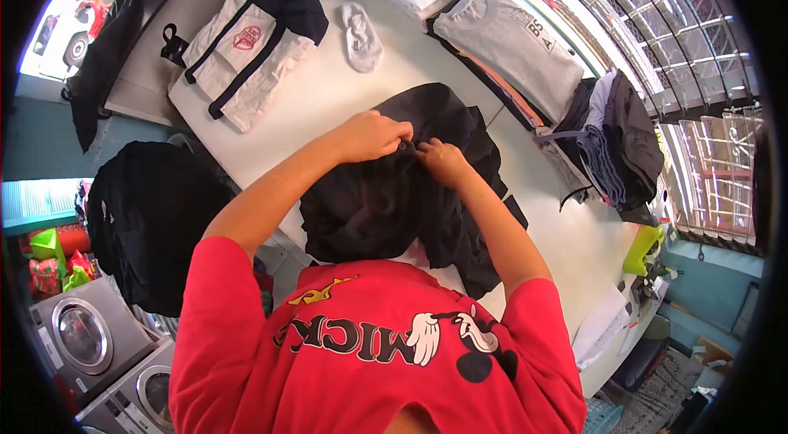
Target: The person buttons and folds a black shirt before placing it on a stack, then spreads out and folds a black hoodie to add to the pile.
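Both hands, left hand (373,137) and right hand (441,160), pinch the black garment (386,204) between them; an even, taut grip seems advisable.

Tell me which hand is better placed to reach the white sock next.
Left, probably. The left hand grips the black garment on the side nearer the white sock; the right hand sits farther away and would have to cross over.

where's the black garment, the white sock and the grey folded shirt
black garment (369,204): head view, on the bunched cloth below the hands
white sock (361,38): head view, mid-sock
grey folded shirt (509,44): head view, on its chest panel
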